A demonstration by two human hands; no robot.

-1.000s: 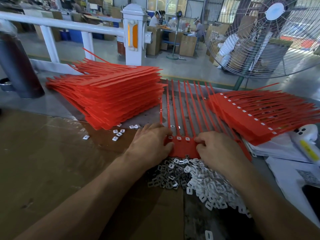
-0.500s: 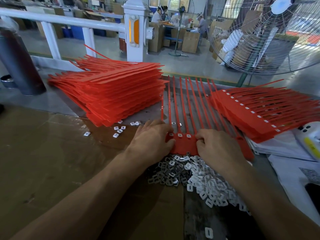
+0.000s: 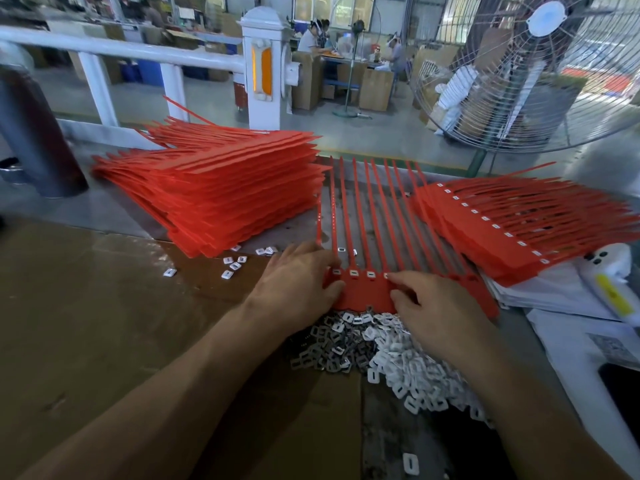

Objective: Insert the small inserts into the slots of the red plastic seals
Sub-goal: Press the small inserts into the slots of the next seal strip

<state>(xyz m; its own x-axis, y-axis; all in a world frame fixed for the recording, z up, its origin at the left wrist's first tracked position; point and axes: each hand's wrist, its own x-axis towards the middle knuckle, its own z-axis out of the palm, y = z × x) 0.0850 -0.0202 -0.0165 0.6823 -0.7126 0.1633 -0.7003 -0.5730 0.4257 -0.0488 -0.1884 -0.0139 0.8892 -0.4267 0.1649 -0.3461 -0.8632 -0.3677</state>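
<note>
A red seal strip (image 3: 367, 292) lies flat in the middle of the table, its long tails pointing away from me. Several of its left slots hold white inserts. My left hand (image 3: 298, 278) rests on the strip's left end, fingers and thumb pressing it down. My right hand (image 3: 433, 306) is curled over the strip, its index fingertip on a small insert (image 3: 386, 276) at a slot, with the thumb just below. A loose pile of white inserts (image 3: 381, 344) lies against the strip's near edge, partly under my right wrist.
A tall stack of red seal strips (image 3: 225, 188) stands at the left and a fanned stack with inserts fitted (image 3: 519, 230) at the right. A few stray inserts (image 3: 235, 266) lie near the left stack. Papers and a white handheld device (image 3: 609, 278) sit far right; a large fan (image 3: 540, 71) stands behind.
My right hand has shifted a little to the right along the strip, and one more slot now shows a white insert. My left hand has stayed on the left end.
</note>
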